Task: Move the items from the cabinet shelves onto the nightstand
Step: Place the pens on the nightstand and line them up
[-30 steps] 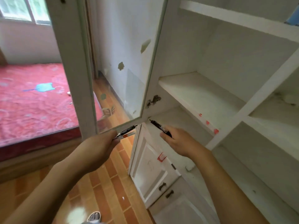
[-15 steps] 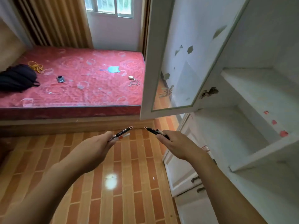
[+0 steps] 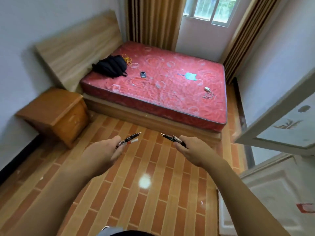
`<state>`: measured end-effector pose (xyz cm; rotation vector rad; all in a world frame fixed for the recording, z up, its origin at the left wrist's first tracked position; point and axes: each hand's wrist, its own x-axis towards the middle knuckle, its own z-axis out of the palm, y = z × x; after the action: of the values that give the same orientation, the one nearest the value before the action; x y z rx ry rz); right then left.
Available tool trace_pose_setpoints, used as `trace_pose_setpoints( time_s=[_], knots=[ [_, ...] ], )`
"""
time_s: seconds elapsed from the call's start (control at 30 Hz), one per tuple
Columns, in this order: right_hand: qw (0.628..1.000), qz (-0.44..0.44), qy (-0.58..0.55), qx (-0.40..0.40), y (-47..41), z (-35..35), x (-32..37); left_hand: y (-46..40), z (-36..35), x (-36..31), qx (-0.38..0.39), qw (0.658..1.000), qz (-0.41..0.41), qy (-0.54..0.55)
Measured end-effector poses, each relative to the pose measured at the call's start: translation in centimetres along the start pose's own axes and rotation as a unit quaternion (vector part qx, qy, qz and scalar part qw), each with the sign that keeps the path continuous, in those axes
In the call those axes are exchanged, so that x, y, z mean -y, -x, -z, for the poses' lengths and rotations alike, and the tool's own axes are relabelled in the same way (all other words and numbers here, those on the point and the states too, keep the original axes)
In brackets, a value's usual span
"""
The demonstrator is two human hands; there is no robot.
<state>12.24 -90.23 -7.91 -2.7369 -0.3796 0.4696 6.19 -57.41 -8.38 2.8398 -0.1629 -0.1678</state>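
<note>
Red mattress [image 3: 170,92] — backpack [image 3: 110,66], charger [image 3: 208,90].

The floor [image 3: 153,193] is glossy brick-pattern tile, with a bright glare spot just below the hands. Left of the bed [image 3: 162,86], the nightstand [image 3: 56,113] is smooth orange-brown wood with a low sheen. The bed's mattress is red quilted cloth; its headboard [image 3: 76,48] is pale matt wood grain. The pens [image 3: 130,139] look like shiny plastic.

Red swirl-patterned mattress [image 3: 162,89]; on it a black backpack [image 3: 110,66]; beside it an orange-brown nightstand [image 3: 56,114], brick-patterned orange floor [image 3: 136,193].
</note>
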Motion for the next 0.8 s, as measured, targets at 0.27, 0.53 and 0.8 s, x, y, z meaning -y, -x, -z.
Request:
trace_pose_setpoints(
  time_s=[0.27, 0.53, 0.8],
  knots=[
    [0.994, 0.083, 0.077, 0.0, -9.0, -3.0, 16.4, 4.4, 4.2, 16.6, -0.064, 0.994, 0.075, -0.055],
    [0.974, 0.182, 0.136, 0.008, -15.5, -6.2, 30.4, 10.1, 7.3, 29.2, -0.149, 0.975, 0.16, -0.044],
    [0.951, 0.262, 0.164, 0.014, -21.9, -7.9, 39.5, 12.2, 8.9, 35.9, -0.176, 0.957, 0.228, -0.021]
  ],
)
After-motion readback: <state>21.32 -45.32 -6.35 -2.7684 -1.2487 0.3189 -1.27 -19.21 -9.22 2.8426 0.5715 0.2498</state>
